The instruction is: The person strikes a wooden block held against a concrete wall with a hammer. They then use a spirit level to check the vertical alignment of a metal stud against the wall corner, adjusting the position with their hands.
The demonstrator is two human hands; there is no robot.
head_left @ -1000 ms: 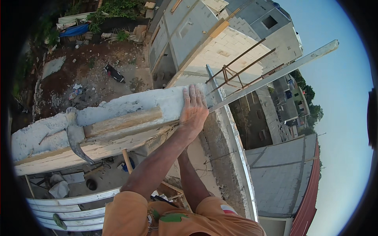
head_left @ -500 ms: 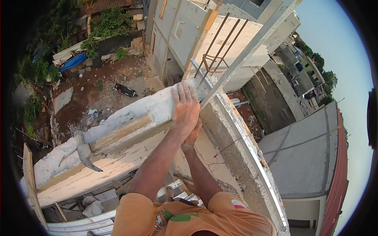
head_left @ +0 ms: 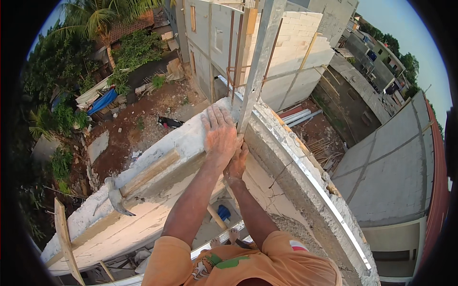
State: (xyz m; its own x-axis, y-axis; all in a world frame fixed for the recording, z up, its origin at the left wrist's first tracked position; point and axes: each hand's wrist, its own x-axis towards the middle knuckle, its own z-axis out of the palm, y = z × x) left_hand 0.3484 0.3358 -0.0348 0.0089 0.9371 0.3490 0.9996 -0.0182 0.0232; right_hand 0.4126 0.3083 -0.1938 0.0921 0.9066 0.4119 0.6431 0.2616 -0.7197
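My left hand (head_left: 219, 135) lies flat on the rough concrete top of the wall (head_left: 186, 143), fingers stretched out near the corner. Just beneath and beside it, my right hand (head_left: 236, 163) is closed at the lower end of a long grey metal channel (head_left: 258, 62); its fingers are partly hidden by the left hand. The channel stands upright at the corner, tilted slightly. Nearer the left end of the wall top rests a claw hammer (head_left: 116, 198) with a wooden handle, touched by neither hand.
Rusty rebar rods (head_left: 231, 57) rise just beyond the corner. A bright metal strip (head_left: 317, 174) runs along the right-hand wall. A wooden plank (head_left: 63, 233) leans at the far left. Past the wall, the ground (head_left: 143, 128) lies far below, with rubble.
The metal channel has swung from a strong rightward lean to nearly upright. My view has turned, and my right hand sits closer to the channel's foot. The left hand stays on the wall.
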